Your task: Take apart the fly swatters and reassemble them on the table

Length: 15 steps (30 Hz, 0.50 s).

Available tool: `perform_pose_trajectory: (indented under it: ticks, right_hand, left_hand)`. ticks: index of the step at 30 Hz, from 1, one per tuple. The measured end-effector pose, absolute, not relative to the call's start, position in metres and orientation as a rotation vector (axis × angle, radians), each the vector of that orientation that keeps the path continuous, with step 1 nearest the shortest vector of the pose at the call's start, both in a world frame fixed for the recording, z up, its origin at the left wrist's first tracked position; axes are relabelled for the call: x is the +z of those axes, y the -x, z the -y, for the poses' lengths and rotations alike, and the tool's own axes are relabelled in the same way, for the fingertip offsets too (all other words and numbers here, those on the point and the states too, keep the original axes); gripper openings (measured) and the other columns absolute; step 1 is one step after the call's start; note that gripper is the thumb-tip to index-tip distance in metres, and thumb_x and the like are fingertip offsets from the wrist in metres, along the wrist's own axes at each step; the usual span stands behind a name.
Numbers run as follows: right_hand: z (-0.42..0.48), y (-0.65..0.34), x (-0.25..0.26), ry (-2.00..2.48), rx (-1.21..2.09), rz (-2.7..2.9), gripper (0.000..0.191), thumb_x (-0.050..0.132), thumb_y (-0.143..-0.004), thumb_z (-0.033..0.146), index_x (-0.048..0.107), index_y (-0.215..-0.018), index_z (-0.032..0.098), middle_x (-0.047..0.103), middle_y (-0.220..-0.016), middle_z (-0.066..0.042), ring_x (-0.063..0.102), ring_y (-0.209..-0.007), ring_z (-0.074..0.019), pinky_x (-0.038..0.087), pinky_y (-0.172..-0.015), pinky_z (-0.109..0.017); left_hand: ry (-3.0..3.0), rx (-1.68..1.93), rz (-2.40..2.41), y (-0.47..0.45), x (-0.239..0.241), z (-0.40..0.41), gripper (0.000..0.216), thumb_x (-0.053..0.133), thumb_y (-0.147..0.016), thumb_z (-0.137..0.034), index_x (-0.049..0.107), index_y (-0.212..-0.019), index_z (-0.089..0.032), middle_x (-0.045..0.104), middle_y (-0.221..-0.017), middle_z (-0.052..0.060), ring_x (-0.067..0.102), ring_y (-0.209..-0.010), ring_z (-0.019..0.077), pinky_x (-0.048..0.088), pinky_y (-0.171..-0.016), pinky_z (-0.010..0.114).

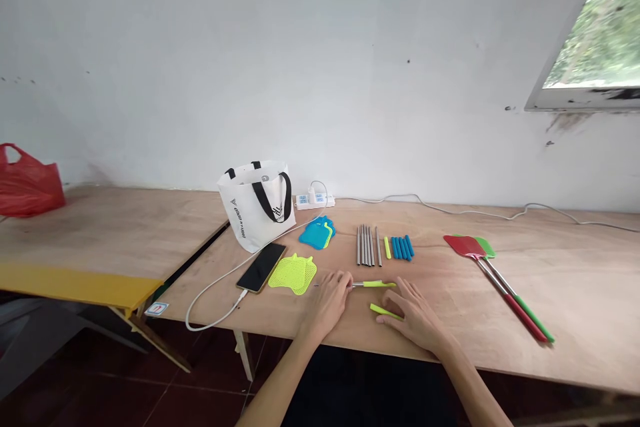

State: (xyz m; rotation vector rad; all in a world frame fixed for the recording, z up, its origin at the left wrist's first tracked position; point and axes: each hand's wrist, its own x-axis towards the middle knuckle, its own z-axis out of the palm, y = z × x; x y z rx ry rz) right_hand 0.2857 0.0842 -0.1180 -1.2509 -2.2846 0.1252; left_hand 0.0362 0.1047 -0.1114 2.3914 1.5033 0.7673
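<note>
My left hand is closed around a thin metal rod lying near the front of the table. A yellow-green grip sleeve covers the rod's right end. My right hand rests on the tabletop with thumb and fingers apart, its fingertips close to the sleeve's end. In the gap between thumb and forefinger lies another yellow-green piece, partly hidden by the hand. Left of my left hand are yellow-green mesh swatter heads. Beyond the hands lie several metal rods, a yellow-green sleeve and several blue sleeves.
Red and green fly swatters lie at the right. Blue swatter heads, a phone on a white cable, a white tote bag and a power strip stand left of centre. A red bag sits far left.
</note>
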Motion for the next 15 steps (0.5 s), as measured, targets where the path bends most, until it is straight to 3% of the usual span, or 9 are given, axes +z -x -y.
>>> perform_pose_trajectory:
  ticks: [5, 10, 12, 15]
  right_hand:
    - [-0.090, -0.296, -0.120, 1.189, 0.280, 2.301, 0.023, 0.057, -0.098, 0.048, 0.065, -0.090, 0.028, 0.055, -0.137, -0.005, 0.055, -0.124, -0.0267, 0.049, -0.103, -0.047]
    - [-0.100, -0.305, -0.133, 1.218, 0.323, 2.210, 0.027, 0.051, -0.101, 0.049, 0.068, -0.094, 0.029, 0.056, -0.136, -0.006, 0.054, -0.127, -0.0286, 0.048, -0.106, -0.049]
    - [-0.102, -0.305, -0.136, 1.225, 0.309, 2.191, 0.028, 0.050, -0.101, 0.049, 0.068, -0.096, 0.029, 0.059, -0.133, -0.005, 0.056, -0.124, -0.0280, 0.048, -0.105, -0.048]
    - [-0.105, -0.304, -0.140, 1.251, 0.271, 2.165, 0.029, 0.049, -0.102, 0.050, 0.068, -0.097, 0.029, 0.062, -0.127, -0.005, 0.059, -0.119, -0.0269, 0.049, -0.104, -0.046]
  left_hand:
    - [-2.358, 0.816, -1.373, -0.036, -0.110, -0.103, 0.051, 0.034, -0.086, 0.007, 0.061, -0.112, -0.028, 0.058, -0.120, 0.002, 0.059, -0.108, 0.0174, 0.048, -0.095, 0.029]
    - [-2.331, 0.772, -1.369, -0.035, -0.107, -0.102, 0.070, 0.034, -0.077, 0.012, 0.063, -0.124, -0.032, 0.052, -0.134, 0.003, 0.058, -0.120, 0.0184, 0.048, -0.104, 0.032]
    - [-2.334, 0.771, -1.386, -0.036, -0.108, -0.102, 0.064, 0.034, -0.084, 0.007, 0.061, -0.127, -0.032, 0.052, -0.137, 0.003, 0.058, -0.120, 0.0197, 0.049, -0.103, 0.034]
    - [-2.338, 0.803, -1.473, -0.039, -0.111, -0.102, 0.033, 0.043, -0.100, -0.016, 0.063, -0.121, -0.030, 0.053, -0.138, 0.004, 0.058, -0.119, 0.0238, 0.050, -0.102, 0.040]
